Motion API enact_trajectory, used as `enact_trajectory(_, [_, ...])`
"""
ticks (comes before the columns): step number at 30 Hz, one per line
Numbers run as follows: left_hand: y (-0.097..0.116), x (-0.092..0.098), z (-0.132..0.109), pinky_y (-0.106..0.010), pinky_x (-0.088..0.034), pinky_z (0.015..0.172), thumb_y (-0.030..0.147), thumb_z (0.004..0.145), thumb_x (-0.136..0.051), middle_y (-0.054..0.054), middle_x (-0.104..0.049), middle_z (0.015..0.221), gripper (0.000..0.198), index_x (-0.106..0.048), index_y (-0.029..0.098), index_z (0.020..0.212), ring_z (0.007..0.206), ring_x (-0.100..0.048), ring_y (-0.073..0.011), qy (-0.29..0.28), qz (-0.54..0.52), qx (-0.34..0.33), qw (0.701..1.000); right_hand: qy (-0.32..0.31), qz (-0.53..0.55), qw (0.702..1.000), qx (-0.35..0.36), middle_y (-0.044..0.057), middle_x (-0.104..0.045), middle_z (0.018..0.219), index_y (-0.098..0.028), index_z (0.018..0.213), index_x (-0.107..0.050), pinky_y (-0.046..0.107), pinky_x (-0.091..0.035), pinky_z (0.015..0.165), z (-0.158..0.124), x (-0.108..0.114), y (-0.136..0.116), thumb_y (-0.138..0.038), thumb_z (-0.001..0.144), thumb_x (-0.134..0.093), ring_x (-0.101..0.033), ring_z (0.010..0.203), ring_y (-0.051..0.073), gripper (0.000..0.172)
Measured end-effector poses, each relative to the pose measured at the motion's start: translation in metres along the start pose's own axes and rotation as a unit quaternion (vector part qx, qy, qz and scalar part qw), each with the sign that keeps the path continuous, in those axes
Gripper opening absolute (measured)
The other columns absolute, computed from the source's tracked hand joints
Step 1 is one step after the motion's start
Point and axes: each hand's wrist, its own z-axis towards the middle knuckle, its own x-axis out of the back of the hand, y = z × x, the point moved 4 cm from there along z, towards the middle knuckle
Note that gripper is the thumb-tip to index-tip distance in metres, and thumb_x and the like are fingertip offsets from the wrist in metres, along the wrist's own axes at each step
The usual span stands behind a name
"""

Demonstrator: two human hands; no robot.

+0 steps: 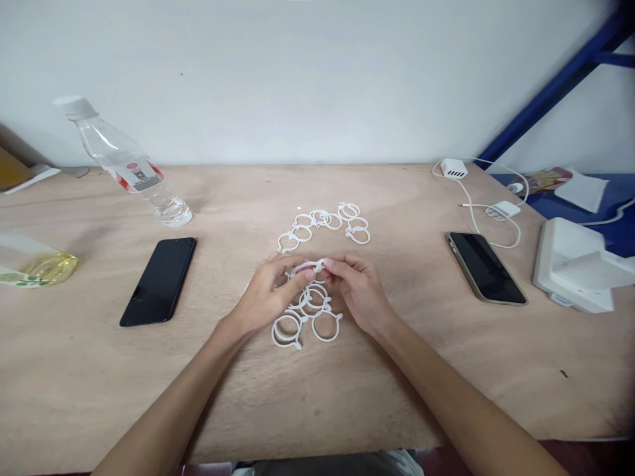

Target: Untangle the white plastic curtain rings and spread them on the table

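Observation:
Between my two hands, just above the tabletop, is a white plastic ring (300,267) with a small clasp-like tab. My left hand (270,291) pinches it from the left, thumb and fingers closed on it. From the right, my right hand (358,287) grips the tab end between thumb and forefinger. Several similar white rings (326,326) lie overlapping below and partly under my hands. A further loose row of white rings (301,233) lies beyond them. My fingers hide part of the held ring.
A black phone (159,281) and a tilted-looking water bottle (131,165) are on the left, near a bottle with yellow liquid (42,268). On the right are another phone (486,267), a white charger (453,168) with cables, and a white plastic device (575,264). A wall stands behind.

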Motion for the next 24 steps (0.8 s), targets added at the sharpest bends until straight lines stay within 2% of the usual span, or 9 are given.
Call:
enact_trajectory(3, [-0.0014, 0.0008, -0.0002, -0.033, -0.041, 0.076, 0.039, 0.09, -0.053, -0.004, -0.069, 0.079, 0.03, -0.071, 0.017, 0.082, 0.079, -0.057, -0.0193, 0.041, 0.039, -0.015, 0.998, -0.008, 0.003, 1.0, -0.005, 0.0, -0.06, 0.061, -0.017, 0.064, -0.069, 0.025, -0.042, 0.056, -0.0018, -0.0026, 0.004, -0.041, 0.062, -0.082, -0.052, 0.059, 0.011, 0.027])
enact_trajectory(6, [0.0015, -0.0002, -0.0001, -0.033, -0.039, 0.076, 0.037, 0.093, -0.047, -0.002, -0.064, 0.069, 0.036, -0.068, 0.017, 0.072, 0.071, -0.053, -0.0169, 0.05, 0.062, -0.041, 0.996, -0.018, 0.002, 1.0, -0.006, 0.0, -0.06, 0.06, -0.017, 0.066, -0.069, 0.025, -0.042, 0.054, -0.0029, -0.0053, 0.0079, -0.046, 0.063, -0.082, -0.052, 0.056, 0.011, 0.032])
enact_trajectory(10, [0.0048, -0.0009, -0.0003, -0.034, -0.038, 0.078, 0.047, 0.095, -0.042, -0.003, -0.065, 0.074, 0.044, -0.067, 0.017, 0.075, 0.077, -0.055, -0.0184, 0.044, 0.064, -0.009, 0.997, 0.008, 0.004, 1.0, 0.023, -0.002, -0.06, 0.061, -0.017, 0.068, -0.07, 0.024, -0.043, 0.056, -0.0014, -0.0027, 0.0067, -0.047, 0.066, -0.082, -0.052, 0.058, 0.01, 0.032])
enact_trajectory(12, [0.0059, -0.0033, -0.0006, -0.036, -0.037, 0.083, 0.051, 0.093, -0.045, -0.003, -0.069, 0.084, 0.041, -0.069, 0.019, 0.084, 0.085, -0.056, -0.0206, 0.026, 0.1, -0.002, 0.995, 0.026, 0.008, 0.999, 0.038, -0.002, -0.061, 0.063, -0.018, 0.07, -0.07, 0.023, -0.044, 0.06, -0.0004, -0.0005, 0.0051, -0.047, 0.065, -0.082, -0.052, 0.062, 0.01, 0.031])
enact_trajectory(14, [0.0061, -0.0051, -0.0009, -0.039, -0.034, 0.086, 0.051, 0.092, -0.046, -0.003, -0.068, 0.085, 0.038, -0.067, 0.02, 0.084, 0.087, -0.056, -0.0217, 0.019, 0.152, -0.01, 0.988, 0.033, 0.011, 0.999, 0.041, -0.002, -0.062, 0.064, -0.019, 0.07, -0.07, 0.023, -0.044, 0.062, 0.0, -0.0001, 0.0049, -0.048, 0.065, -0.082, -0.052, 0.063, 0.01, 0.032])
enact_trajectory(17, [0.0038, -0.0051, -0.0005, -0.04, -0.033, 0.082, 0.048, 0.095, -0.038, -0.004, -0.061, 0.074, 0.042, -0.057, 0.018, 0.074, 0.08, -0.052, -0.0216, 0.033, 0.212, -0.039, 0.976, 0.016, 0.006, 1.0, 0.025, -0.002, -0.06, 0.062, -0.017, 0.067, -0.068, 0.023, -0.042, 0.058, -0.0011, -0.0031, 0.0068, -0.048, 0.067, -0.081, -0.051, 0.06, 0.01, 0.033])
enact_trajectory(20, [0.0, -0.0053, 0.0006, -0.038, -0.035, 0.076, 0.051, 0.097, -0.027, -0.004, -0.053, 0.067, 0.048, -0.047, 0.019, 0.067, 0.073, -0.049, -0.0209, 0.023, 0.197, -0.064, 0.978, -0.014, 0.0, 1.0, 0.006, 0.0, -0.061, 0.065, -0.017, 0.069, -0.068, 0.024, -0.042, 0.055, -0.0029, -0.0065, 0.008, -0.048, 0.068, -0.08, -0.051, 0.059, 0.01, 0.033])
enact_trajectory(24, [-0.0013, -0.0059, 0.0015, -0.038, -0.035, 0.072, 0.059, 0.096, -0.019, -0.004, -0.051, 0.063, 0.056, -0.041, 0.02, 0.062, 0.071, -0.047, -0.0206, 0.016, 0.174, -0.073, 0.982, -0.036, -0.018, 0.999, -0.003, 0.0, -0.061, 0.064, -0.017, 0.068, -0.065, 0.024, -0.042, 0.054, -0.0043, -0.0071, 0.0069, -0.049, 0.068, -0.078, -0.052, 0.058, 0.011, 0.034])
